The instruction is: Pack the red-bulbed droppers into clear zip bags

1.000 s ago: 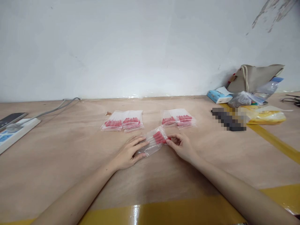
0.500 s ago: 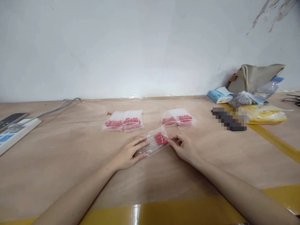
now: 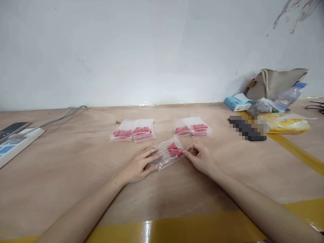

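A clear plastic zip bag (image 3: 163, 161) lies tilted on the table in front of me, with several red-ended pieces (image 3: 172, 149) inside; pale stems run from them toward the left. My left hand (image 3: 141, 163) rests flat with its fingers spread over the bag's left end. At the right end, the thumb and index finger of my right hand (image 3: 198, 157) pinch the tip of one red-ended piece at the bag's edge. Beyond the bag are two groups of similar bags with red contents, the left stacks (image 3: 143, 131) and the right stacks (image 3: 199, 128).
A white power strip (image 3: 21, 145) with a grey cable and a dark phone (image 3: 14, 130) lie at the left. Toward the right are a blue tissue pack (image 3: 236, 103), a yellow pack (image 3: 288, 124), a pixelated dark object (image 3: 246, 130) and a beige bag (image 3: 280, 82). A wall stands behind.
My right hand has shifted slightly to the right, with the red tip between its fingers. The red ends inside the bag have changed their arrangement a little. My left hand stays put.
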Motion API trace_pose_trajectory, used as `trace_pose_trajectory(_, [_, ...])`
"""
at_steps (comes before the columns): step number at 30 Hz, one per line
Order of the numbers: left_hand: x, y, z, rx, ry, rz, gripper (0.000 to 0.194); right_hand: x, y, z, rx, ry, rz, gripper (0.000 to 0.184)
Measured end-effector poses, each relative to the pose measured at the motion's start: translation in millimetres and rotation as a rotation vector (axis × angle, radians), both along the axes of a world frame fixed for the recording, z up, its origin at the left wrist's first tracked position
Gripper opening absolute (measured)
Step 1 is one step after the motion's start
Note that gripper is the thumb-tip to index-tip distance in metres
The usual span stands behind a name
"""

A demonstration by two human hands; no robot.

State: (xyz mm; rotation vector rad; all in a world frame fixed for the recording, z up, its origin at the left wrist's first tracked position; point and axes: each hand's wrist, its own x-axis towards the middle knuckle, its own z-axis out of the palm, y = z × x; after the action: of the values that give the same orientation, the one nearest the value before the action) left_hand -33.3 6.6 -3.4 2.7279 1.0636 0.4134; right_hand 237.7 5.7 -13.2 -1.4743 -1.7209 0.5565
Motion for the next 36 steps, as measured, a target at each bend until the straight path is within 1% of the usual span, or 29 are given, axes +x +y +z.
trace_pose_trajectory(5, [1.0,0.4,0.8,0.035,0.009,-0.037,0.034,-1.3,0.3,-2.0,-0.062,0.063,0.039,0.022])
trace_pose_trajectory(8, [1.9,-0.8,1.9,0.044,0.029,-0.031,0.035,-2.7,-0.9,-0.7,-0.048,0.116,0.060,0.023])
trace_pose_trajectory(12, [2.5,-1.5,2.7,0.068,0.048,-0.006,0.038,-0.9,-1.0,0.5,-0.064,0.133,0.130,0.024])
trace_pose_trajectory(16, [1.7,-1.2,3.1,0.043,0.041,-0.001,0.040,6.2,3.4,-3.0,-0.070,0.108,0.190,0.025])
trace_pose_trajectory(19, [0.6,-0.8,2.5,0.016,0.031,-0.003,0.043,9.5,7.0,-4.3,-0.096,0.144,0.222,0.026])
trace_pose_trajectory(22, [-0.6,-0.3,1.4,-0.006,0.030,0.002,0.043,8.3,7.9,-0.9,-0.175,0.283,0.277,0.028])
trace_pose_trajectory(25, [-1.1,0.1,1.1,-0.007,0.029,-0.001,0.043,5.3,6.1,4.4,-0.287,0.403,0.305,0.030])
trace_pose_trajectory(29, [-0.9,0.5,1.9,0.011,0.052,-0.012,0.044,3.6,1.9,8.2,-0.443,0.478,0.344,0.034])
trace_pose_trajectory(31, [-0.9,0.7,2.0,0.019,0.067,-0.016,0.045,3.6,0.7,8.1,-0.494,0.498,0.364,0.038])
trace_pose_trajectory(33, [-0.9,0.9,1.7,0.022,0.074,-0.020,0.044,3.6,1.2,6.7,-0.496,0.497,0.367,0.042])
trace_pose_trajectory(36, [-0.7,0.9,1.5,0.021,0.072,-0.016,0.046,2.8,4.6,2.9,-0.386,0.494,0.300,0.040])
